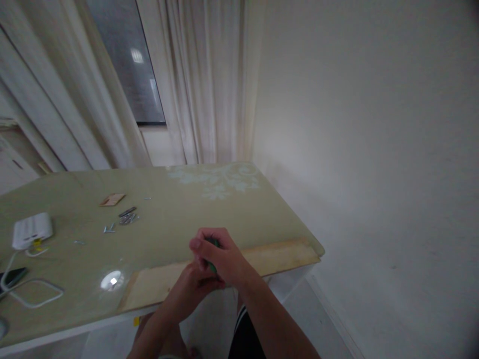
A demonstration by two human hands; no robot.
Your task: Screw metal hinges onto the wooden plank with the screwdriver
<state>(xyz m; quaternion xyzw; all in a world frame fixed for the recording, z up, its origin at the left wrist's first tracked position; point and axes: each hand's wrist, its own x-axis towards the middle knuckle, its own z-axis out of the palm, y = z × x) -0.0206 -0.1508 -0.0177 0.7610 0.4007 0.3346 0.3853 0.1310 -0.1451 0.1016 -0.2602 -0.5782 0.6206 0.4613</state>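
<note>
Over the near side of the board (284, 255), which lies on the counter (168, 234), the right hand (220, 252) has its fingers curled tight around a green handle (212, 243). The left hand (196, 284) is just below the right at the board's near edge, its fingers partly hidden, so I cannot tell whether they grasp anything. Beyond the board's left part lie a pile of screws (128, 219) and a small wooden piece (113, 199); well left of the board sits a white box (33, 231).

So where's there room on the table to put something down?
Bare table lies right of the screw pile, between the wooden board and the flower pattern. The left is crowded with the white box, its cable and loose screws.
</note>
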